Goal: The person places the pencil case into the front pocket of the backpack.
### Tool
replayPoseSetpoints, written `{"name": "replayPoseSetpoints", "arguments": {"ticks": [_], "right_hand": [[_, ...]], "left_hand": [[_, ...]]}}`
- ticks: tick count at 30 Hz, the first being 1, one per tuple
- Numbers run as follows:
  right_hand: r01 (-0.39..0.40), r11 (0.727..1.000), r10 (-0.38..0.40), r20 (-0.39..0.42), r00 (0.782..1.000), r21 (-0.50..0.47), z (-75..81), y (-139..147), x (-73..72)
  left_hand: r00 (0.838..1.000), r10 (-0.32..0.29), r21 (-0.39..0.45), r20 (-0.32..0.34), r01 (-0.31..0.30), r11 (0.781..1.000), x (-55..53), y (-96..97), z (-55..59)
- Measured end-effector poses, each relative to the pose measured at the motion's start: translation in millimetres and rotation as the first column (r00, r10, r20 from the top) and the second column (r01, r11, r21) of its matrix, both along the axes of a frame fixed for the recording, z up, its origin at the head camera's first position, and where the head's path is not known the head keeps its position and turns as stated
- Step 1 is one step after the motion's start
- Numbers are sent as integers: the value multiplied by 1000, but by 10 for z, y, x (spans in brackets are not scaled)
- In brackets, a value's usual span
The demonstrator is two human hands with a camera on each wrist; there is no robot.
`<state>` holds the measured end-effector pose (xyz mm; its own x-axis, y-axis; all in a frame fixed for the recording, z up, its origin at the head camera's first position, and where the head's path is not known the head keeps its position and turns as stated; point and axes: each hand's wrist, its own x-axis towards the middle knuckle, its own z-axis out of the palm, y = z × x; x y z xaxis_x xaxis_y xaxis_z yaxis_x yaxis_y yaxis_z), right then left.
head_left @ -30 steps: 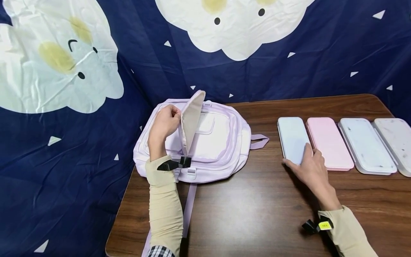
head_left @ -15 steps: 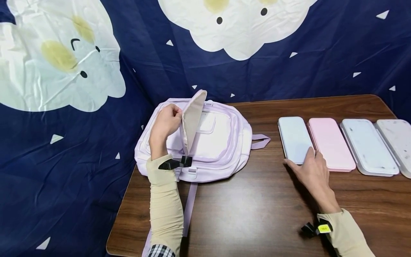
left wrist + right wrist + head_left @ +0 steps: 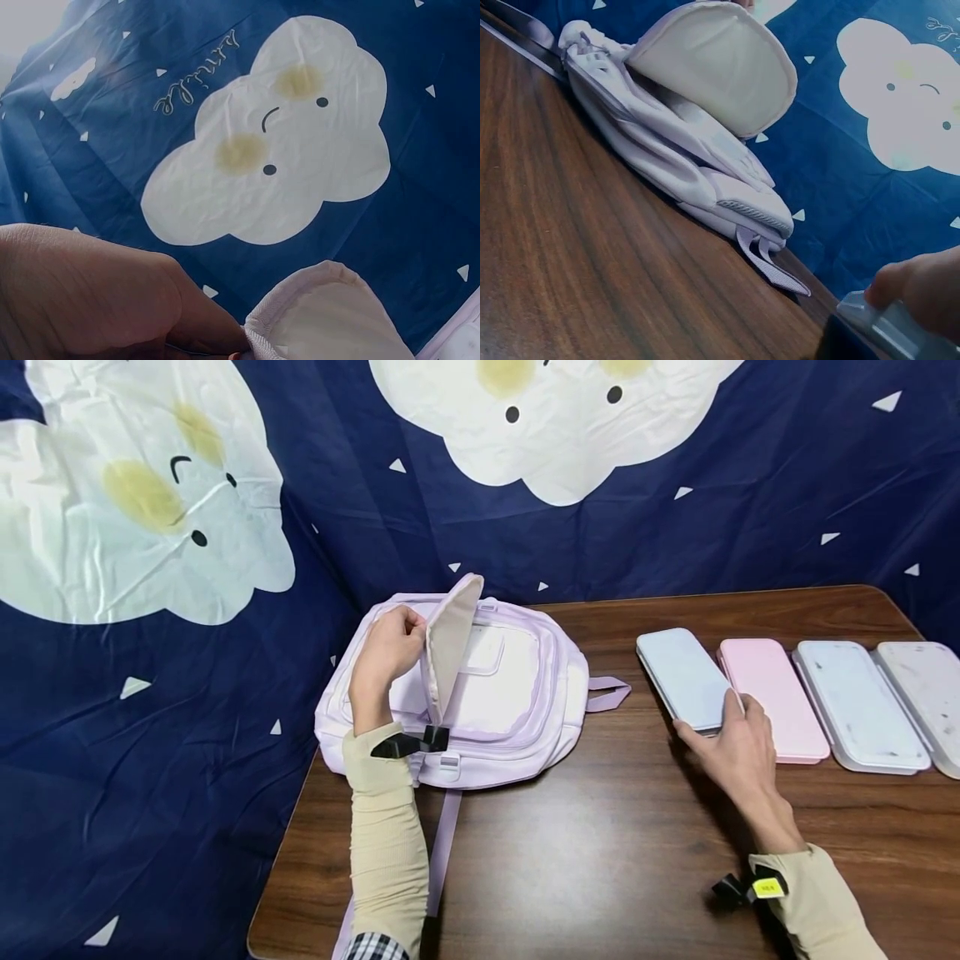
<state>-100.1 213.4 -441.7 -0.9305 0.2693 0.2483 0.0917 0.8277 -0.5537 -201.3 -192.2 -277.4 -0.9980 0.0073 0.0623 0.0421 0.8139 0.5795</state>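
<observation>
A person's left hand (image 3: 387,645) pinches upright the flap (image 3: 451,645) of a lavender backpack (image 3: 512,693), apparently to bare what lies under it. Well apart, at the backpack's 3 o'clock, the right hand (image 3: 735,745) grips a light-blue case (image 3: 686,678) by its 5 o'clock end, seemingly for leverage. A pink case (image 3: 776,702) just beside crowds that grip; a pale case (image 3: 861,703) and a grey case (image 3: 921,689) line up toward 3 o'clock. A fabric loop (image 3: 618,695) juts into the gap.
</observation>
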Motion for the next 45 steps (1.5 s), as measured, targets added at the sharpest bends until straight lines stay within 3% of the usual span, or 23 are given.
{"name": "replayPoseSetpoints", "arguments": {"ticks": [8, 24, 36, 42, 45], "right_hand": [[-46, 998, 42, -111, 993, -34, 89, -11, -44], [-174, 972, 149, -156, 976, -160, 333, -144, -131], [-312, 941, 271, -258, 927, -133, 442, -351, -213], [-366, 923, 324, -267, 907, -122, 472, -435, -236], [-415, 904, 376, -270, 887, -104, 464, -480, -248]], "left_hand": [[1000, -2, 13, 16, 1, 1000, 3, -12, -16], [1000, -2, -2, 11, 2, 1000, -6, -16, -19], [1000, 3, -24, -1, -3, 1000, 5, -2, -20], [1000, 0, -19, -8, 0, 1000, 2, 22, -4], [1000, -3, -19, -7, 3, 1000, -5, 23, 0]]}}
